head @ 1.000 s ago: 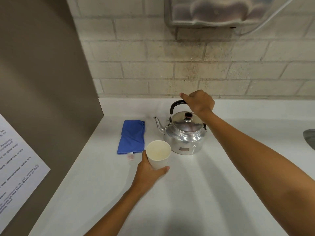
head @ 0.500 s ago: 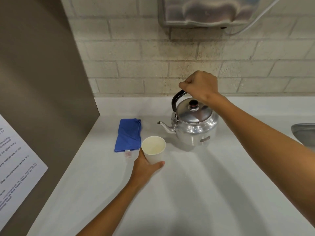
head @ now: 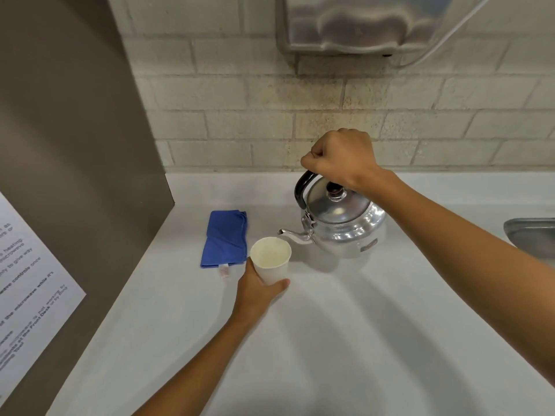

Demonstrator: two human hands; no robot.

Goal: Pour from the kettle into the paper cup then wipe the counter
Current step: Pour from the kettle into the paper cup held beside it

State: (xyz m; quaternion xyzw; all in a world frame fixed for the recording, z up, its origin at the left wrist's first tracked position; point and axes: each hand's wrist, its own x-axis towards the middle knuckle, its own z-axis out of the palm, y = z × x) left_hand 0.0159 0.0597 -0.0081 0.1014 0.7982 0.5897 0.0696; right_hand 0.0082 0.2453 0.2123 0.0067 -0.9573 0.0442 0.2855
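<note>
A shiny metal kettle (head: pixel 345 226) with a black handle hangs above the white counter (head: pixel 330 340), tilted a little to the left. My right hand (head: pixel 341 157) is closed around its handle. The spout tip sits just above the right rim of a white paper cup (head: pixel 271 261). No stream shows at the spout. My left hand (head: pixel 258 291) grips the cup's lower wall as it stands on the counter. A folded blue cloth (head: pixel 225 238) lies flat just left of the cup.
A brown panel (head: pixel 75 145) with a printed white notice (head: pixel 27 280) closes off the left side. A brick wall runs behind, with a metal dispenser (head: pixel 360 22) mounted above. A steel sink rim (head: pixel 531 235) shows at the right edge.
My right hand has lifted the kettle off the counter and tipped it left, bringing the spout over the cup's rim. The left hand stays on the cup.
</note>
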